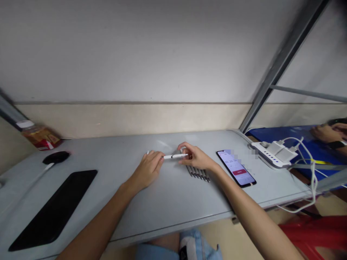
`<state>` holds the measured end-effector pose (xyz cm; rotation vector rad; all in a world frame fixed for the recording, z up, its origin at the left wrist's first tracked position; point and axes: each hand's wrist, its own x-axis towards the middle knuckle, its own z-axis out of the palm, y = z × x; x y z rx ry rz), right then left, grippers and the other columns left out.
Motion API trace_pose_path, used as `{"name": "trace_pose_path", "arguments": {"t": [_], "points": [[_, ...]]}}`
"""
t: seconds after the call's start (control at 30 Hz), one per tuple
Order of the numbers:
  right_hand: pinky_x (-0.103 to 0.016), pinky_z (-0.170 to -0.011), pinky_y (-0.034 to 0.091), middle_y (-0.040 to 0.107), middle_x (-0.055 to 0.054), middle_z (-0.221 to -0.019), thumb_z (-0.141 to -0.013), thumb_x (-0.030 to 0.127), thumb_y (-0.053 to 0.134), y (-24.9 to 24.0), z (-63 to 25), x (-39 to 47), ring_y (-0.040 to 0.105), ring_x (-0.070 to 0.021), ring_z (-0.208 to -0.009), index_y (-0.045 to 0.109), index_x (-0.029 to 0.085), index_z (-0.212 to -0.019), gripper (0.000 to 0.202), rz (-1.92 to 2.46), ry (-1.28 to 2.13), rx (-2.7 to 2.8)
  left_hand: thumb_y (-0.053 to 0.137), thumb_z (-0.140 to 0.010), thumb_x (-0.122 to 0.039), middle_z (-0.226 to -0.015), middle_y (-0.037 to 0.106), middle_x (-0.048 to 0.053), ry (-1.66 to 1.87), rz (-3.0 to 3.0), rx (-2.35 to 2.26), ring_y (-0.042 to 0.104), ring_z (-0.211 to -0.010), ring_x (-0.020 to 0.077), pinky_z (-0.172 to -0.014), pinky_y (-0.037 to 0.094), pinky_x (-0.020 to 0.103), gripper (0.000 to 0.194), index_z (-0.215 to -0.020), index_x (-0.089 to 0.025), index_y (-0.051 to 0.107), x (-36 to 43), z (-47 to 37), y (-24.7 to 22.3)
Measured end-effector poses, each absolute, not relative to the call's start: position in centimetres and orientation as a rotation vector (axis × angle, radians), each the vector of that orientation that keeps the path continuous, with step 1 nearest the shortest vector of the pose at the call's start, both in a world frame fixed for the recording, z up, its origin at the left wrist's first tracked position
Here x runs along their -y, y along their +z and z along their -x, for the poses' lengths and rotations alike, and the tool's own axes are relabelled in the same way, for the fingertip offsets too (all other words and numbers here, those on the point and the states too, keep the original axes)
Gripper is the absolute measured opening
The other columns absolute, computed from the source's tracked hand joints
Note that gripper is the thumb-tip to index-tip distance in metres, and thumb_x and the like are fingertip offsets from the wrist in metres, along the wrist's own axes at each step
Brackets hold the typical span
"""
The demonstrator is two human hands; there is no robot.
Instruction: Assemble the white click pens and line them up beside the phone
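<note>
A slim white pen [175,156] with a dark band lies level between my two hands over the grey desk [162,206]. My left hand [149,168] is closed round its left end. At its right end, the thumb and fingers of my right hand [195,156] curl around the tip, and my fingers partly hide that end. Several dark pens with silver tips [199,174] lie side by side on the desk, just under my right hand and partly covered by it.
A lit phone [236,168] and a white power strip [271,153] with cables are on the right. On the left are a bottle [40,136], a round black object [56,157] and a black mat [56,207]. Another person's hands [329,133] show at far right, above a blue surface.
</note>
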<state>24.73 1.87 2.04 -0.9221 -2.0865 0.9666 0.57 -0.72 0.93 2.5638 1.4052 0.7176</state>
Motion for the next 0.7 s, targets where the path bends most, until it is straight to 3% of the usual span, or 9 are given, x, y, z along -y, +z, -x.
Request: {"name": "trace_pose_path", "arguments": {"t": [0.07,0.13,0.3,0.37,0.47,0.63,0.7], "points": [[-0.023,-0.055,0.035,0.051,0.005,-0.060,-0.088,0.047,0.057,2.01,-24.68,-1.88,0.045,-0.0109,-0.055,0.061,0.018,-0.093,0.029,0.947,0.967,2.107,0.029,-0.100,-0.035,-0.089,0.060,0.003,0.723,-2.562,-1.400,0.051,-0.088,0.0205,-0.083,0.039,0.037,0.030,-0.095,-0.022,0.056,0.76,-0.61,0.98],[-0.024,-0.055,0.034,0.048,0.003,-0.054,-0.095,0.048,0.042,1.92,-24.66,-1.90,0.042,-0.0108,-0.051,0.061,0.017,-0.078,0.041,1.014,0.962,2.117,0.030,-0.099,-0.035,-0.091,0.060,0.004,0.729,-2.568,-1.386,0.051,-0.089,0.0206,-0.084,0.039,0.038,0.029,-0.096,-0.022,0.056,0.80,-0.64,1.05],[-0.022,-0.056,0.035,0.052,0.004,-0.070,-0.082,0.041,0.066,1.74,-24.78,-1.99,0.047,-0.0107,-0.060,0.060,0.020,-0.106,0.032,0.928,0.878,2.071,0.029,-0.100,-0.036,-0.090,0.059,0.004,0.690,-2.573,-1.418,0.050,-0.089,0.0211,-0.084,0.039,0.038,0.030,-0.096,-0.022,0.054,0.73,-0.57,1.05],[-0.022,-0.055,0.033,0.049,0.004,-0.066,-0.086,0.041,0.061,1.68,-24.80,-2.04,0.045,-0.0103,-0.058,0.061,0.018,-0.096,0.025,0.941,0.879,2.094,0.028,-0.100,-0.036,-0.089,0.059,0.004,0.685,-2.573,-1.428,0.051,-0.088,0.0209,-0.083,0.038,0.038,0.030,-0.096,-0.022,0.054,0.63,-0.48,0.89],[-0.023,-0.054,0.033,0.047,0.003,-0.057,-0.095,0.047,0.043,1.68,-24.71,-2.01,0.042,-0.0105,-0.054,0.061,0.016,-0.078,0.040,1.032,0.896,2.123,0.027,-0.101,-0.035,-0.089,0.058,0.003,0.702,-2.579,-1.423,0.051,-0.087,0.0201,-0.082,0.038,0.037,0.030,-0.098,-0.022,0.054,0.43,-0.33,0.54],[-0.022,-0.058,0.035,0.053,0.004,-0.069,-0.084,0.043,0.064,1.94,-24.65,-1.79,0.046,-0.0108,-0.061,0.062,0.019,-0.107,0.033,0.954,0.803,2.106,0.028,-0.101,-0.035,-0.086,0.058,0.003,0.695,-2.587,-1.428,0.050,-0.086,0.0197,-0.081,0.037,0.036,0.031,-0.098,-0.021,0.055,0.24,-0.14,0.27],[-0.022,-0.058,0.034,0.051,0.004,-0.069,-0.085,0.041,0.064,1.92,-24.64,-1.81,0.045,-0.0105,-0.062,0.064,0.019,-0.103,0.029,0.941,0.766,2.134,0.028,-0.101,-0.034,-0.085,0.058,0.003,0.691,-2.593,-1.423,0.050,-0.085,0.0198,-0.081,0.036,0.036,0.031,-0.096,-0.021,0.056,0.24,-0.14,0.33]]}}
